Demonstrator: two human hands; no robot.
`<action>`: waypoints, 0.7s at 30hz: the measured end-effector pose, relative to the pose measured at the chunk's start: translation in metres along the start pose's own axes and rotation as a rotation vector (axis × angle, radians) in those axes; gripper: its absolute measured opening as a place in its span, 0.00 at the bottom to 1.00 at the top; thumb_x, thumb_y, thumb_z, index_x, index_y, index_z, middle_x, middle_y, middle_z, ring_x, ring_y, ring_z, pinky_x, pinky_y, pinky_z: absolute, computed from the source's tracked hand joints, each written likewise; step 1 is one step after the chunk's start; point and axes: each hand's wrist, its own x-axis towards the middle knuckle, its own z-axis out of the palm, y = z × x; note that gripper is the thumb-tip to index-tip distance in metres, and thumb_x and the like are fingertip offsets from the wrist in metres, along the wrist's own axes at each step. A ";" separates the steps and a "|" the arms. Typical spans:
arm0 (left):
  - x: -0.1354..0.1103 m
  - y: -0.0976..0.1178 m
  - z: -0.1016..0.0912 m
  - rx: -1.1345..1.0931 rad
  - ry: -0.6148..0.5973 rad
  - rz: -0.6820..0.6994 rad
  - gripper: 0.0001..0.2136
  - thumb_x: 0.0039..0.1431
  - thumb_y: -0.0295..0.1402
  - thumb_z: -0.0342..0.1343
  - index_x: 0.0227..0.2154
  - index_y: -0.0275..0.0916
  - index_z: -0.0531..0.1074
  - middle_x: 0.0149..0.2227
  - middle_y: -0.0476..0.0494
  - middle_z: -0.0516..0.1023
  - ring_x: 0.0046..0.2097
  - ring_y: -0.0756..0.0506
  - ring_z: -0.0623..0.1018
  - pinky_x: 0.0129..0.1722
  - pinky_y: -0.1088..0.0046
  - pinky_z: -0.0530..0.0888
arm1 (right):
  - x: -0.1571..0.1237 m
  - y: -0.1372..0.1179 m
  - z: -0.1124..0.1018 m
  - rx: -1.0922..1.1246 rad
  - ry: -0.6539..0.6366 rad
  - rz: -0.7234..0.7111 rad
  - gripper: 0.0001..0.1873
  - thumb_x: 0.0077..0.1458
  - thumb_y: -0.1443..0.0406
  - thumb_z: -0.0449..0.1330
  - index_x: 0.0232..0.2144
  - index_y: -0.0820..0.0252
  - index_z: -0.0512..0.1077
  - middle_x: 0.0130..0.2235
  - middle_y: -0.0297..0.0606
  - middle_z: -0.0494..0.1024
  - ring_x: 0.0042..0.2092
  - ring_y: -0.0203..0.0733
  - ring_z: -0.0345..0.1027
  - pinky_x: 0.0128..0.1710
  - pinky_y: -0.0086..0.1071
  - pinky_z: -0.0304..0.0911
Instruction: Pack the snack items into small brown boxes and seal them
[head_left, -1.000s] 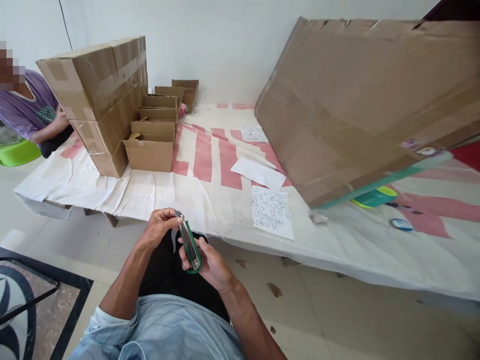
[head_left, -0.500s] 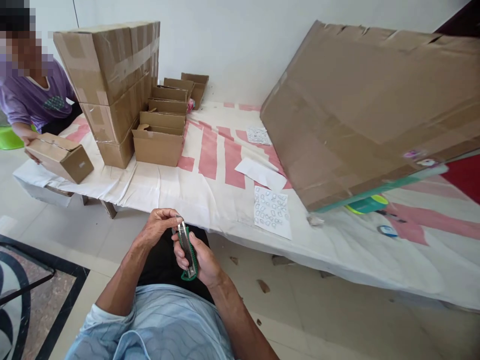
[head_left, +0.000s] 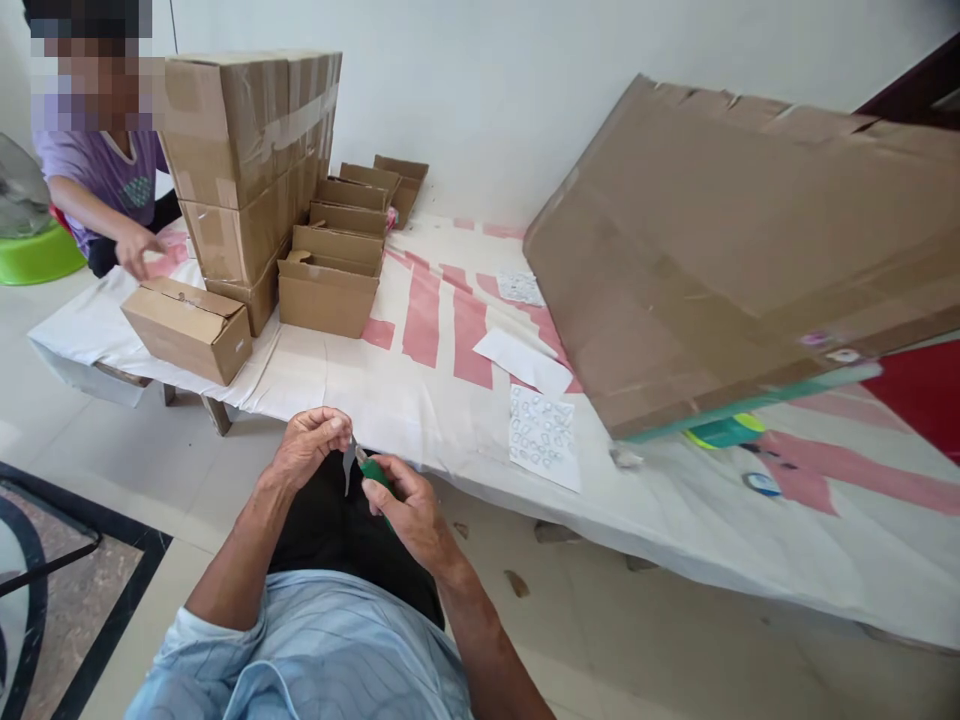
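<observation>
In front of my lap, my right hand [head_left: 409, 508] is closed around a green utility knife [head_left: 377, 472], its metal tip angled up toward the other hand. My left hand [head_left: 311, 447] pinches a thin pale strip [head_left: 348, 470] that hangs down beside the knife's tip. What the strip is made of is too small to tell. Both hands are just short of the cloth-covered table's front edge.
A closed carton [head_left: 187, 330] lies on the table [head_left: 420, 430] near a seated co-worker's hand [head_left: 139, 250]. Behind it rise stacked taped boxes [head_left: 247, 150]; open boxes [head_left: 330, 295] stand alongside. A large cardboard panel [head_left: 720, 250] leans at right, near drawn-on paper [head_left: 544, 435] and a tape roll [head_left: 762, 484].
The knife has turned in my right hand and its tip now points up-left. A thin strip now shows below my left fingers. The co-worker has let go of the carton, which sits further right.
</observation>
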 end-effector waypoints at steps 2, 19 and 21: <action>-0.001 0.002 -0.002 0.080 0.022 0.006 0.25 0.44 0.55 0.77 0.28 0.36 0.82 0.27 0.44 0.80 0.28 0.50 0.75 0.31 0.73 0.73 | -0.001 -0.002 -0.001 -0.158 0.088 -0.050 0.15 0.62 0.51 0.66 0.43 0.54 0.77 0.33 0.33 0.78 0.34 0.42 0.70 0.38 0.36 0.66; 0.002 -0.003 0.003 0.515 0.057 0.017 0.17 0.48 0.46 0.71 0.19 0.37 0.79 0.19 0.49 0.73 0.24 0.51 0.67 0.26 0.75 0.63 | 0.003 0.020 -0.001 -0.590 0.211 -0.168 0.10 0.65 0.58 0.62 0.46 0.52 0.77 0.44 0.41 0.84 0.45 0.51 0.78 0.47 0.40 0.70; 0.002 -0.003 0.002 0.530 0.068 0.018 0.17 0.47 0.46 0.71 0.19 0.37 0.79 0.19 0.48 0.73 0.24 0.51 0.68 0.26 0.75 0.63 | 0.003 0.021 -0.001 -0.616 0.209 -0.174 0.10 0.66 0.59 0.61 0.47 0.53 0.77 0.43 0.41 0.84 0.44 0.50 0.78 0.46 0.40 0.70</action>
